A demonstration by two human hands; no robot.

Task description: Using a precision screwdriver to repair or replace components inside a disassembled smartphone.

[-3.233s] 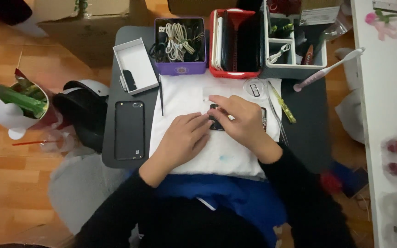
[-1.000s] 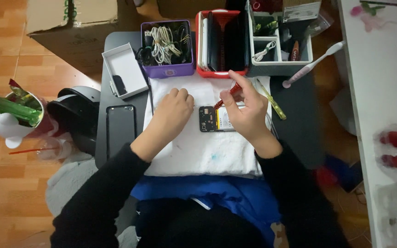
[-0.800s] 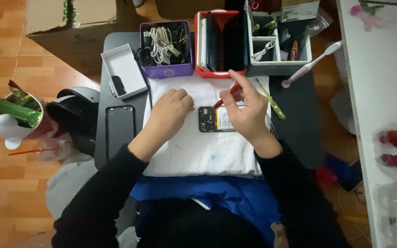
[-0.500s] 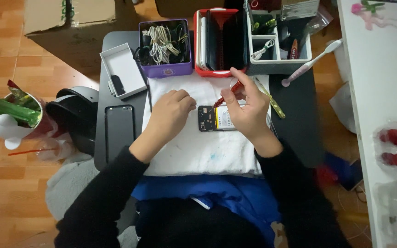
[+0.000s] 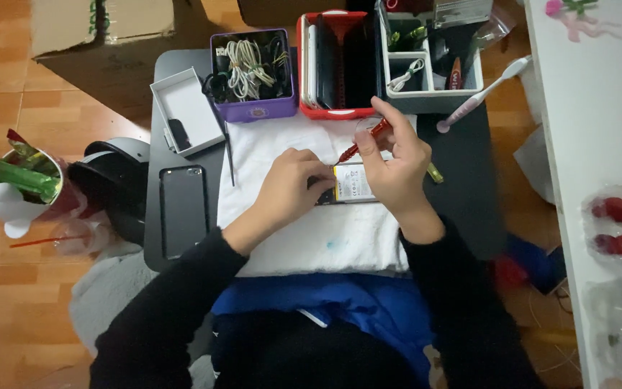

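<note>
Holding one red screwdriver (image 5: 363, 140), the right hand (image 5: 395, 167) has fingers clamped round its shaft, tip angled down-left toward one opened phone (image 5: 347, 192) on the white towel (image 5: 311, 238). Left hand (image 5: 293, 189) presses the phone's left end, fingers curled on it; can't tell if it's gripped or just steadied. Also 1 dark phone (image 5: 184, 209) flat on the table w/ screen up, left of the towel. Containers, 4: purple box (image 5: 253, 108) w/ tangled cables; red box (image 5: 336, 112) w/ dark flat items on edge; white organiser (image 5: 433, 86) w/ small tools; white tray (image 5: 187, 112) w/ 1 small black part. One pink-white toothbrush (image 5: 480, 94) beside the organiser.
</note>
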